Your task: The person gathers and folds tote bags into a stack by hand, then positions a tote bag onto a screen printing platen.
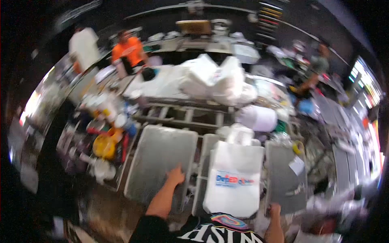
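My left hand is over the grey board with a pale rim, a finger stretched out and nothing visible in it. Whether it touches the board is unclear. To its right, a white tote bag with blue and red print lies flat on a pale-framed board, its handles at the far end. My right hand is closed at the near left edge of another grey board. Blur hides whatever its fingers may hold.
White bags are heaped on the far table beside a large white roll. Yellow tape and a white paper piece lie on the right board. Clutter with a yellow item sits left. Several people are further back.
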A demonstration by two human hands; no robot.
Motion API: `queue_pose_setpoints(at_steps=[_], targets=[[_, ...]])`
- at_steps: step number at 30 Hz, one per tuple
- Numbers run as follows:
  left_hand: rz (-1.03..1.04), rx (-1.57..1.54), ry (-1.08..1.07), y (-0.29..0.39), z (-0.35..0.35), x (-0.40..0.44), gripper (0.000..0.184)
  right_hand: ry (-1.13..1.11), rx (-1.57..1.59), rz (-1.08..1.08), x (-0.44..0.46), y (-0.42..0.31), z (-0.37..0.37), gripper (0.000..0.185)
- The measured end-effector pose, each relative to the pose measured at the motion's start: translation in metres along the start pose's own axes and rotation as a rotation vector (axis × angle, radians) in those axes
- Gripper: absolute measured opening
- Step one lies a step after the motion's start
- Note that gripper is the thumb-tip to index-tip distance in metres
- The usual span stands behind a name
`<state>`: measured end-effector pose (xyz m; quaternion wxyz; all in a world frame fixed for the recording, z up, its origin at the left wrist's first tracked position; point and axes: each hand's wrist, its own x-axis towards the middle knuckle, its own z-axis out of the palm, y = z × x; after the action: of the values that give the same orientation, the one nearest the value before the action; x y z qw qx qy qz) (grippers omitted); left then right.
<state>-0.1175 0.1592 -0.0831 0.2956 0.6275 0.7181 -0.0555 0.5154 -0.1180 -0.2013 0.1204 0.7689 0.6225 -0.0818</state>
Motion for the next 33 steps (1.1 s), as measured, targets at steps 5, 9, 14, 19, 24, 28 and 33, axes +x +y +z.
queue_pose_setpoints(at_steps=[5,9,14,19,24,28,33], targets=[[0.103,0.139,-0.095,0.017,0.021,-0.051,0.088,0.022,0.638,0.467,-0.006,-0.021,-0.009,0.015],[0.114,0.202,-0.086,0.017,0.024,-0.052,0.092,0.086,1.15,0.737,-0.011,-0.027,-0.009,0.015],[0.284,0.168,-0.16,-0.034,0.004,0.007,0.081,0.071,1.073,0.701,0.006,-0.012,0.029,0.016],[0.192,0.151,0.051,-0.056,-0.02,0.04,0.084,-0.082,0.937,0.687,0.005,-0.014,0.006,0.02],[0.088,0.243,-0.01,-0.032,-0.025,0.009,0.099,0.233,-0.03,-0.205,-0.001,0.003,0.019,0.018],[0.137,0.143,-0.027,-0.049,-0.022,0.021,0.109,-0.06,0.772,0.395,0.003,-0.002,0.04,0.019],[0.211,0.059,-0.036,-0.062,-0.017,0.034,0.11,0.049,0.672,0.366,-0.001,-0.008,0.018,0.02]])
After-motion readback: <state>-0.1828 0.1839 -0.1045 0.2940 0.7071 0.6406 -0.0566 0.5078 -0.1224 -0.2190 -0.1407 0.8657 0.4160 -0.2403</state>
